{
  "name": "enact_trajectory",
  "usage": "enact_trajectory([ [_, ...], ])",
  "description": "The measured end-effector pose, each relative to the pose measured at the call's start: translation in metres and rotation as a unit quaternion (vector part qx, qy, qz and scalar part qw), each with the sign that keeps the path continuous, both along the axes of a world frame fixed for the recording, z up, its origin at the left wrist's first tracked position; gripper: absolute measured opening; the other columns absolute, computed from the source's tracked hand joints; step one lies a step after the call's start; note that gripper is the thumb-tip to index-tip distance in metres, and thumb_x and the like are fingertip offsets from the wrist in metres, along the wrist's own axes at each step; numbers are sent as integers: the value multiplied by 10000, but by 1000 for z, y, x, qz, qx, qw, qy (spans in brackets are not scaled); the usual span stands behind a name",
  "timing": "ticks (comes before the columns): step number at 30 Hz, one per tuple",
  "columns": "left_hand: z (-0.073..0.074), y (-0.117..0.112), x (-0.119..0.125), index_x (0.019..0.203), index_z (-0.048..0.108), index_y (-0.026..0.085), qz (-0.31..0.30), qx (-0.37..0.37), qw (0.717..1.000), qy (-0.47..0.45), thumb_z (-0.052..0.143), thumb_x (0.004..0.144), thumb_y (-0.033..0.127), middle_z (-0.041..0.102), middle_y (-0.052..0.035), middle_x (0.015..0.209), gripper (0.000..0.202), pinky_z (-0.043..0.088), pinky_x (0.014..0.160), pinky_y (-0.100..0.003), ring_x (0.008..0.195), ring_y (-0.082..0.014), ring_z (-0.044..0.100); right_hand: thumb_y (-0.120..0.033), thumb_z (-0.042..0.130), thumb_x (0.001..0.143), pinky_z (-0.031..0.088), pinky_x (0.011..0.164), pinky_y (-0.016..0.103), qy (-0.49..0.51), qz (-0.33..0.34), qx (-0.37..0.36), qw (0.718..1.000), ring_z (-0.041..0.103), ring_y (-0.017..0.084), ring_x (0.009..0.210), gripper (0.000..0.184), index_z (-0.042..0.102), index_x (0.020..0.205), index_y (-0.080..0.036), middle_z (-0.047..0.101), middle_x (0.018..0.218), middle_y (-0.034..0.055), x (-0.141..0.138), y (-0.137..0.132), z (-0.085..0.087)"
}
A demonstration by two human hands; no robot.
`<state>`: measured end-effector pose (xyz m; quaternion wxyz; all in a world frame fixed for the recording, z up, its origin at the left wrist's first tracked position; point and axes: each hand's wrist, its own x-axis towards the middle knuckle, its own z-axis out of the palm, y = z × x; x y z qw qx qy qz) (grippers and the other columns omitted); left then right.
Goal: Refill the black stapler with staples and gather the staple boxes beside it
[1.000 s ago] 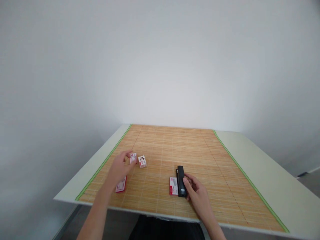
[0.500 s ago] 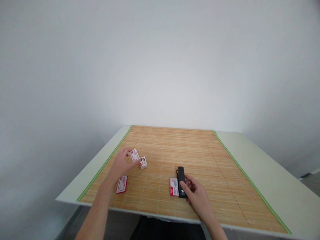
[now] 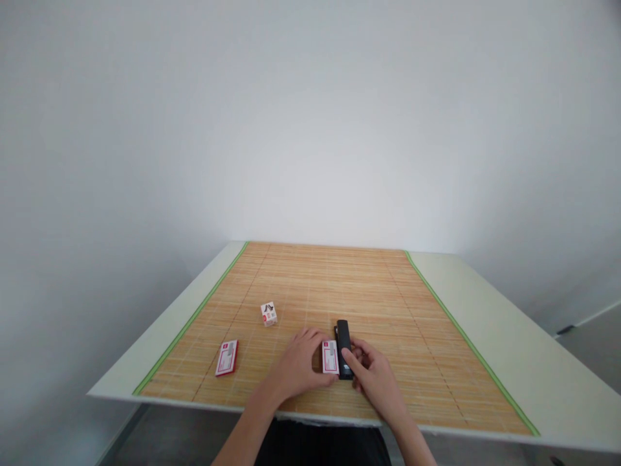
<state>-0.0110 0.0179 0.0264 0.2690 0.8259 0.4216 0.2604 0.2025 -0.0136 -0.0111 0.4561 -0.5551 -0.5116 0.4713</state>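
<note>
My left hand (image 3: 305, 362) grips a small flat white-and-red box (image 3: 330, 357) at its far and near ends, thumb at the near end. This box lies flat along the left side of a black stapler (image 3: 344, 349). My right hand (image 3: 373, 372) holds the stapler from the right, thumb on its top and fingers curled at its side. The stapler rests lengthwise, pointing away from me. A second white-and-red box that lay beside the stapler is hidden, apparently underneath the held one.
Another flat white-and-red box (image 3: 226, 358) lies on the left of the bamboo mat (image 3: 310, 278). Farther back stands a small white cube-shaped box (image 3: 268, 314) with a dark picture. The white table's front edge (image 3: 194, 402) runs close to my body.
My left hand has carried the flat box from beside the cube-shaped box rightward and nearer, to the stapler's left side. My right hand stays on the stapler. The view has shifted slightly.
</note>
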Motion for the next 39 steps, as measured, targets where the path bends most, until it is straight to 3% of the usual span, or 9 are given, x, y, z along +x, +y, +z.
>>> enact_trajectory([
  [8, -7, 2, 10, 1185, 631, 286, -15, -8, 1000, -2, 890, 644, 365, 640, -51, 1177, 605, 440, 1002, -447, 1117, -308, 569, -662, 674, 845, 448, 383, 228, 12, 19, -17, 1000, 539, 105, 436, 598, 659, 1217, -193, 566, 720, -47, 2, -1, 4],
  [13, 3, -13, -5, 1521, 392, 322, -1, -28, 999, -29, 974, 510, 538, 478, -96, 1488, 1187, 408, 1130, -491, 1346, -346, 469, -644, 684, 852, 420, 362, 224, 27, 15, -14, 999, 535, 102, 430, 611, 630, 1282, -213, 600, 749, -36, 6, -1, 4],
  [15, 8, -21, -33, 1558, 337, 360, 41, -8, 999, -16, 940, 590, 544, 406, -81, 1558, 1156, 380, 1170, -487, 1410, -337, 418, -634, 676, 868, 414, 364, 217, 37, 19, -14, 999, 530, 99, 436, 613, 613, 1315, -220, 600, 742, -37, 7, -1, 6],
  [18, 4, -30, -104, 1489, 455, 393, 142, 43, 988, 52, 837, 736, 523, 462, -56, 1514, 855, 357, 1178, -521, 1396, -347, 437, -629, 662, 885, 412, 366, 212, 44, 20, -22, 999, 515, 99, 431, 622, 593, 1344, -214, 585, 698, -43, 8, -1, 9],
  [21, -10, -33, -182, 1470, 502, 319, 226, 32, 966, 122, 849, 669, 562, 514, -98, 1457, 906, 381, 1137, -559, 1341, -402, 476, -620, 657, 894, 399, 356, 210, 45, 18, -24, 999, 500, 100, 421, 611, 591, 1342, -210, 566, 667, -51, 9, -2, 8],
  [25, -21, -26, -231, 1406, 577, 320, 214, -21, 966, 141, 817, 693, 584, 569, -76, 1404, 797, 395, 1121, -514, 1303, -378, 513, -596, 644, 917, 394, 355, 211, 47, 22, -20, 998, 512, 104, 430, 578, 580, 1351, -220, 574, 688, -46, 9, -2, 4],
  [28, -13, -17, -208, 1291, 663, 295, 186, -43, 975, 114, 809, 707, 562, 629, -73, 1313, 658, 425, 1088, -506, 1230, -366, 560, -589, 654, 913, 402, 355, 213, 46, 24, -18, 998, 523, 107, 443, 582, 573, 1353, -217, 576, 715, -40, 9, -2, 1],
  [36, 27, -18, -36, 1274, 653, 296, 74, -31, 997, -23, 880, 685, 545, 618, -66, 1293, 679, 463, 1041, -425, 1185, -304, 589, -608, 686, 875, 406, 353, 209, 40, 31, -21, 999, 522, 97, 453, 586, 610, 1293, -205, 583, 755, -32, 8, -1, 0],
  [39, 28, -14, -1, 1188, 686, 300, 48, -31, 998, -15, 913, 645, 488, 642, -46, 1186, 618, 479, 967, -404, 1096, -293, 611, -651, 713, 825, 411, 355, 217, 48, 25, -30, 998, 527, 103, 451, 637, 625, 1267, -200, 600, 746, -29, 7, 0, 1],
])
